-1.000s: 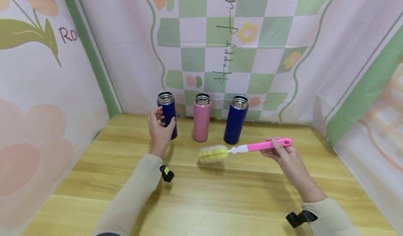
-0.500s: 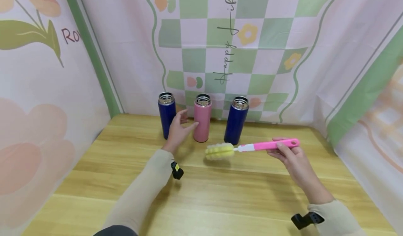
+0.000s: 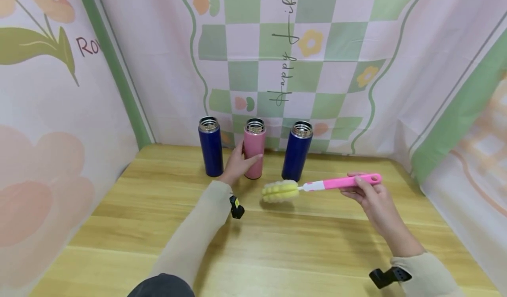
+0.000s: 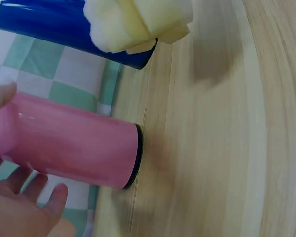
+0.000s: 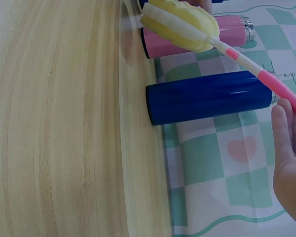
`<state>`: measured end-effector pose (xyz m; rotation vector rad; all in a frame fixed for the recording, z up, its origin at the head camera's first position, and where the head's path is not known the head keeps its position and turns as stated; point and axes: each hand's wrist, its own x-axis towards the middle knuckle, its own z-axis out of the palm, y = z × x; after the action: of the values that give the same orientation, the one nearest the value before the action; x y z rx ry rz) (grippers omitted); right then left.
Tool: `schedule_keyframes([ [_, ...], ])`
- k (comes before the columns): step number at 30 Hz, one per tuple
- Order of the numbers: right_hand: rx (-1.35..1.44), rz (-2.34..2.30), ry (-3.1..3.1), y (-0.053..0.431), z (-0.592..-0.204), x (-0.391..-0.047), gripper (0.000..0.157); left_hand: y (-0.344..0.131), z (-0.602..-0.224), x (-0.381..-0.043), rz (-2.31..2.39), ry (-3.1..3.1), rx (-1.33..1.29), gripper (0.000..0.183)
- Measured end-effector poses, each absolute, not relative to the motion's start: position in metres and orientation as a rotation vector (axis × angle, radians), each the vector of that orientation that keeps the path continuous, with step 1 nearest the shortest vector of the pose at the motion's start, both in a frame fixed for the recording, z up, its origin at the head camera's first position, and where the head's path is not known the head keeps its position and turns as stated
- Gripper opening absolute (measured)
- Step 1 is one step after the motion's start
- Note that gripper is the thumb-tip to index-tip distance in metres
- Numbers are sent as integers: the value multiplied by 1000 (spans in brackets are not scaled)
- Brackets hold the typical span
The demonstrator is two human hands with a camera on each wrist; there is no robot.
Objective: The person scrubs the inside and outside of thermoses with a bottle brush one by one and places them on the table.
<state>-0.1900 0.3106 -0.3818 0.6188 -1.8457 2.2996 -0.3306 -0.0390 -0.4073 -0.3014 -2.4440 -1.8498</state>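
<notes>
A pink thermos flask (image 3: 254, 149) stands upright and lidless between two dark blue flasks, the left one (image 3: 211, 149) and the right one (image 3: 297, 154). My left hand (image 3: 236, 166) is round the pink flask's body, thumb across the front and the other fingers on the far side. In the left wrist view the thumb (image 4: 1, 98) lies on the pink surface and the fingers curl along the opposite side. My right hand (image 3: 376, 202) grips the pink handle of a bottle brush (image 3: 336, 183). Its yellow sponge head (image 3: 280, 191) hovers low over the table in front of the flasks.
The wooden table (image 3: 285, 253) ends at a patterned fabric curtain (image 3: 241, 42) close behind the flasks. More fabric hangs along the left and right sides. A small black camera (image 3: 236, 207) sits on the left wrist, another (image 3: 390, 276) on the right.
My left hand has left the left blue flask and moved right onto the pink one. The right hand has drifted slightly right with the brush.
</notes>
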Motion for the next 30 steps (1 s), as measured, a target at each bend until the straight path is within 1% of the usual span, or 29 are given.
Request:
schedule_keyframes([
  [8, 644, 2329, -1790, 313, -382, -190, 34, -33, -413, -330, -1908, -2400, -213, 84],
  [14, 643, 2295, -1785, 315, -380, -188, 33, -32, -410, -322, -1883, -2392, -204, 79],
  [20, 630, 2299, -1765, 316, -377, -188, 32, -38, -407, -312, -1876, -2395, -281, 74],
  [30, 637, 2325, -1679, 318, -372, -188, 33, -60, -404, -294, -1801, -2472, -343, 79],
])
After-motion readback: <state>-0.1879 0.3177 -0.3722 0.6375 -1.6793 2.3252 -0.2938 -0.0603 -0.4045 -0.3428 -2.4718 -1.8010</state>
